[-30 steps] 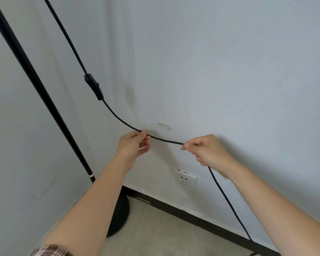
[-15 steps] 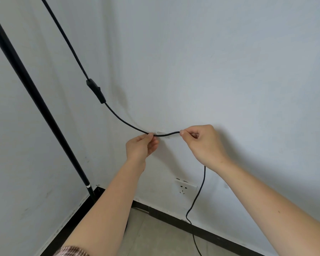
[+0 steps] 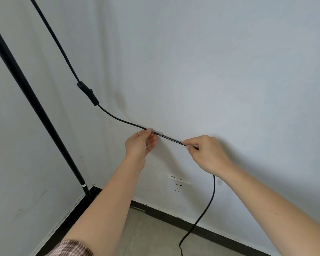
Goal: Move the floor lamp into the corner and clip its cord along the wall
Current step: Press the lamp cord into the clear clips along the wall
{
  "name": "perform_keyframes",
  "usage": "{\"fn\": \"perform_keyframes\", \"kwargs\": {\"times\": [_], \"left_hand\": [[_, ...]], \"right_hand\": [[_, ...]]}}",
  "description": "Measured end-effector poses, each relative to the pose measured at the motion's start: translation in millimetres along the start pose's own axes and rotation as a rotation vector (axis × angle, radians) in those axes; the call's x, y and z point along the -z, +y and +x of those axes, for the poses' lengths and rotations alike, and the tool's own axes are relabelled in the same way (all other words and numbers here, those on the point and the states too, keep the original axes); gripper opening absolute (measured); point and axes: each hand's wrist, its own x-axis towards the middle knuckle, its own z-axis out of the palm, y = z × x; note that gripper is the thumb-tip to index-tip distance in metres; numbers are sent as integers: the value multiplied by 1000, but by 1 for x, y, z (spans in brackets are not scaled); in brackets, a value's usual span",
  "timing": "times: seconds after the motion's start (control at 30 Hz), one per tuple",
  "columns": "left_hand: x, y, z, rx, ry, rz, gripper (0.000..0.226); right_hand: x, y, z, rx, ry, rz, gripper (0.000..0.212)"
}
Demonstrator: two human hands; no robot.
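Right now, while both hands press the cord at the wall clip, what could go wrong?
1. The clear clip looks small; the left hand pushing the cord might pull it off the wall.
2. The right hand holds the cord taut; releasing it may let the cord slip out.
3. The inline switch hangs unsupported and could drag on the clip.

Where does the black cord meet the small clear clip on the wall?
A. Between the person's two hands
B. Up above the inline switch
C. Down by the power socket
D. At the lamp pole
A: the cord runs through the clear clip right beside the left hand, with the right hand pinching the cord further along; the socket sits lower on the wall.
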Motion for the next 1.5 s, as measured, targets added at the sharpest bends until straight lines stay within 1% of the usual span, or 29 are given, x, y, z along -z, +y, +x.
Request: {"fn": "perform_keyframes", "kwargs": {"times": [0.07, 0.13, 0.23, 0.3, 0.4, 0.5, 0.57, 0.7, 0.83, 0.93, 1.07, 1.13, 1.2, 1.27, 1.33, 1.4, 1.5], "left_hand": [[0, -2, -1, 1, -14, -19, 4], [1, -5, -2, 7, -22, -17, 10], [-1, -13, -7, 62, -37, 59, 24], [-7, -20, -12, 116, -75, 143, 27], [-17, -25, -17, 152, -124, 190, 18], [-25, -25, -17, 147, -99, 150, 7], [-29, -24, -17, 142, -77, 135, 7], [-34, -26, -18, 148, -50, 101, 7], [-35, -25, -20, 145, -35, 68, 7], [-36, -28, -20, 131, -26, 67, 8], [-38, -30, -23, 104, -23, 136, 12], [-42, -31, -28, 110, -59, 225, 17], [-49, -34, -36, 143, -154, 331, 22], [-59, -41, -45, 197, -291, 365, 22], [-68, -49, -51, 239, -345, 323, 16], [-74, -55, -53, 261, -315, 230, 9], [-78, -59, -54, 276, -268, 131, 7]], "right_hand": [[-2, 5, -1, 9, -13, -13, 34], [-4, 9, -2, 10, -21, -16, 36], [-3, 8, -3, 6, -51, 37, 37], [-2, 8, -4, 3, -57, 61, 36], [-2, 11, -5, -14, -70, 79, 35], [0, 13, -8, -60, -113, 158, 33], [6, 17, -12, -119, -119, 256, 30], [35, 35, -28, -193, -96, 413, 12], [67, 56, -49, -244, -128, 493, 12], [79, 64, -56, -253, -68, 531, 11], [76, 64, -54, -252, -1, 488, 10], [74, 63, -53, -245, 10, 439, 10], [71, 63, -53, -241, 28, 397, 11], [70, 63, -52, -239, 40, 373, 10], [68, 63, -49, -235, 47, 354, 8], [67, 60, -47, -231, 46, 344, 8], [68, 57, -44, -226, 47, 331, 8]]}}
